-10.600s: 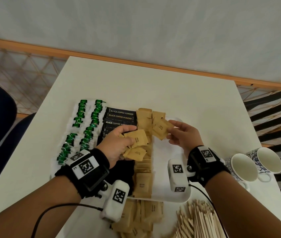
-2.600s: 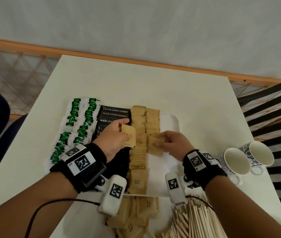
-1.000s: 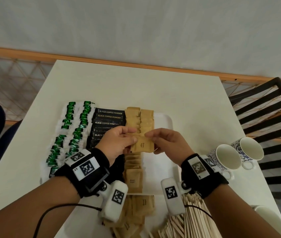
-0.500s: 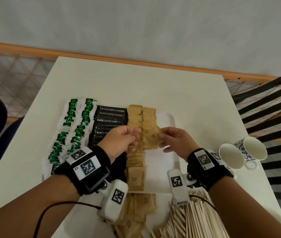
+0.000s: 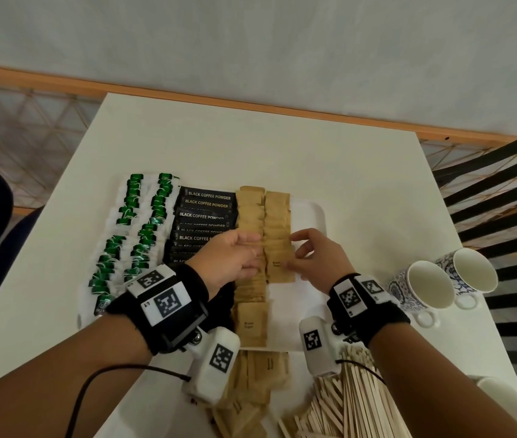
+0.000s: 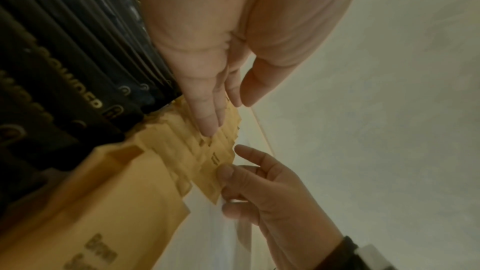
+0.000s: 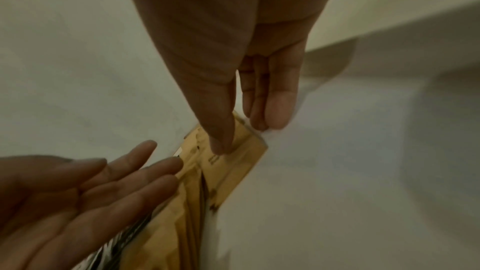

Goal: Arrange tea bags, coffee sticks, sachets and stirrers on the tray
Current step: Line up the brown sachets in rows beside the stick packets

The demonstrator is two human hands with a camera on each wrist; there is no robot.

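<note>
On the white tray (image 5: 317, 213) lie green tea bags (image 5: 133, 235), black coffee sticks (image 5: 206, 203) and two columns of brown sachets (image 5: 250, 213). My right hand (image 5: 292, 251) holds one brown sachet (image 5: 277, 271) at the near end of the right column. Its thumb lies on top and its fingertips sit at the sachet's right edge, seen close in the right wrist view (image 7: 241, 157). My left hand (image 5: 250, 248) has straight fingers (image 6: 207, 124) resting on the sachet rows beside it. Loose sachets (image 5: 263, 374) and wooden stirrers (image 5: 355, 403) lie off the tray, near me.
Two patterned cups (image 5: 424, 289) (image 5: 475, 273) stand on the white table to the right of the tray, and another white cup (image 5: 500, 396) is at the lower right. A black chair (image 5: 503, 191) stands past the table's right edge.
The sachet that both hands held above the tray has come down onto the right column. My left hand has let go of it and flattened onto the rows.
</note>
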